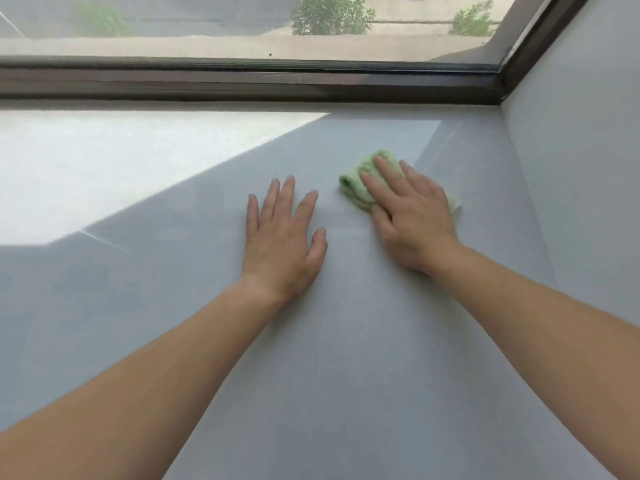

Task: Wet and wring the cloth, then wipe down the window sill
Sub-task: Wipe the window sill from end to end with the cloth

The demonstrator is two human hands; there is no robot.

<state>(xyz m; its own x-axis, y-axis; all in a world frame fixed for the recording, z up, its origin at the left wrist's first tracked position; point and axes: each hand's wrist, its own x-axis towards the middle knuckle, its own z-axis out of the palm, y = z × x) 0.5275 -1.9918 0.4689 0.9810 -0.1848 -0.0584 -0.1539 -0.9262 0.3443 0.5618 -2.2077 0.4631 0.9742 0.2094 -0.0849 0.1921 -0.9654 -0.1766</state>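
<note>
My right hand (412, 216) presses flat, fingers straight, on the green cloth (363, 181) near the sill (173, 306) corner w/ the wall, for wiping pressure; left hand (282, 233) lies flat beside it, prob. bracing me.

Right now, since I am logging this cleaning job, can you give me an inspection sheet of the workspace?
Surface: pale grey sill, sunlit patch at far left, the rest in shade.
Job's things: green cloth, bunched up, lying on the sill near the right wall.
Clutter: nothing seen.
Hands: left hand flat on the bare sill, fingers straight, beside the cloth but apart from it; right hand presses the cloth with straight fingers.
Cables: nothing seen.
Surroundings: dark window frame behind the sill, wall at right, shrubs outside the glass.
</note>
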